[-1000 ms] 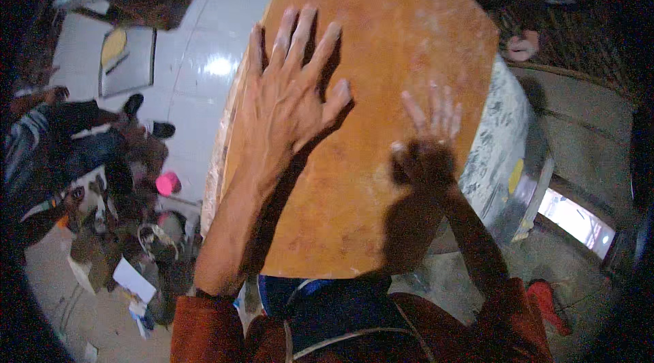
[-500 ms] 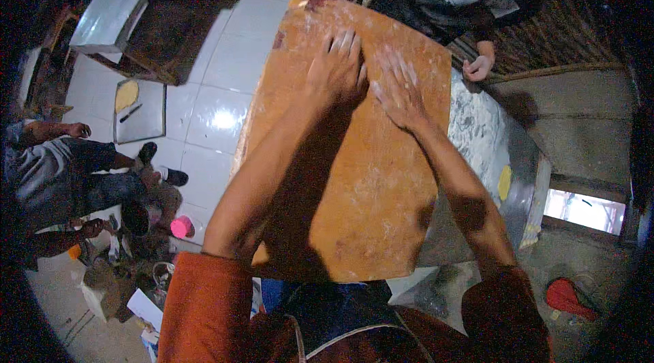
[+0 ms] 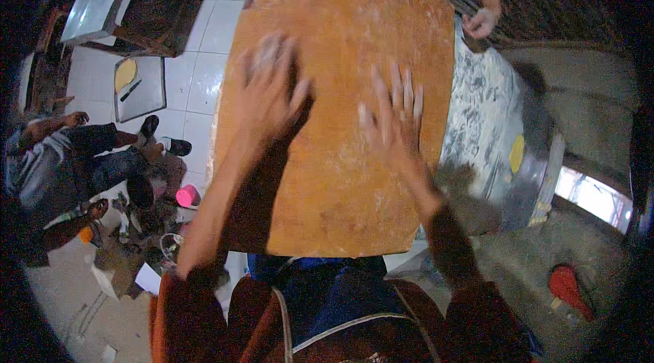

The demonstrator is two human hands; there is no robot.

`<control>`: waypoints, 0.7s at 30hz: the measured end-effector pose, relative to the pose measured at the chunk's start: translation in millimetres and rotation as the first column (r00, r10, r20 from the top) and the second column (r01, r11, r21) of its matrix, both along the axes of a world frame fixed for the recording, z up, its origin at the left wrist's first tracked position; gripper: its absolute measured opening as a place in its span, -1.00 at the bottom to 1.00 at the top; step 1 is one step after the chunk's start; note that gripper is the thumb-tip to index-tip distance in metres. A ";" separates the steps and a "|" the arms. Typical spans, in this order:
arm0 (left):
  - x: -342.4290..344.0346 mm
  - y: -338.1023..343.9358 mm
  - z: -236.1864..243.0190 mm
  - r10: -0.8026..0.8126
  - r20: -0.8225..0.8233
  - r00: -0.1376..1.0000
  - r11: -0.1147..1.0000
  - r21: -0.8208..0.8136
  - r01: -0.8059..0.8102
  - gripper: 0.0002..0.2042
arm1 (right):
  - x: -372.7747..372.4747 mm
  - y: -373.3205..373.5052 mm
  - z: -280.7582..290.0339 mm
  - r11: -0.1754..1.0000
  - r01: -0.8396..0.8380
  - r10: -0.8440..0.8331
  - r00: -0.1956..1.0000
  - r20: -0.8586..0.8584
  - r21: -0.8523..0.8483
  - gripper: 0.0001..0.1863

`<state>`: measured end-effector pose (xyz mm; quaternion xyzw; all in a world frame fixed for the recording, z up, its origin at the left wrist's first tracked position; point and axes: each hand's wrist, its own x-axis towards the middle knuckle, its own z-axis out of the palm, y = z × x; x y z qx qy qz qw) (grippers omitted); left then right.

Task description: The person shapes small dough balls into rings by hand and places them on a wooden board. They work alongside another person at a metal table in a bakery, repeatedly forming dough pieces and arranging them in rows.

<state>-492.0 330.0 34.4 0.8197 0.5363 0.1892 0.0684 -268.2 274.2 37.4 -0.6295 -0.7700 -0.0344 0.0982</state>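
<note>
A large orange-brown wooden board (image 3: 340, 206), dusted with white powder, fills the middle of the view in front of me. My left hand (image 3: 269, 94) is over its left half, palm down and fingers apart, blurred by motion. My right hand (image 3: 392, 114) lies over its right half, fingers spread and whitened at the tips. Neither hand holds anything. To the board's right is a metal surface (image 3: 524, 196) smeared with white flour, with a flat yellow round (image 3: 516, 153) on it.
A co-worker's hand (image 3: 482, 22) is beside the board's far right corner. Another person (image 3: 48, 172) sits low at left, near a pink container (image 3: 187, 195) and clutter. A tray (image 3: 146, 101) with a yellow round lies on white tiles (image 3: 204, 77). A red object (image 3: 571, 290) is low right.
Since half a second ago my two hands have moved apart, the left toward the left, the right nearer to me. The person at the far edge has mostly slipped out of view.
</note>
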 end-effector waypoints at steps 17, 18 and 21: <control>-83.3 -124.9 -52.8 0.352 0.275 0.895 0.933 -0.028 -0.358 -0.46 | 44.3 -179.4 -19.9 0.596 0.802 -0.782 0.574 -0.243 -0.023 -0.53; -89.6 -120.5 -61.6 0.353 0.321 0.879 0.929 -0.010 -0.370 -0.50 | 44.2 -184.4 -21.5 0.578 0.809 -0.767 0.584 -0.265 0.111 -0.54; -110.8 -118.7 -71.3 0.398 0.243 0.885 0.915 -0.168 -0.366 -0.44 | 43.4 -215.4 -14.9 0.555 0.818 -0.728 0.565 -0.389 0.151 -0.59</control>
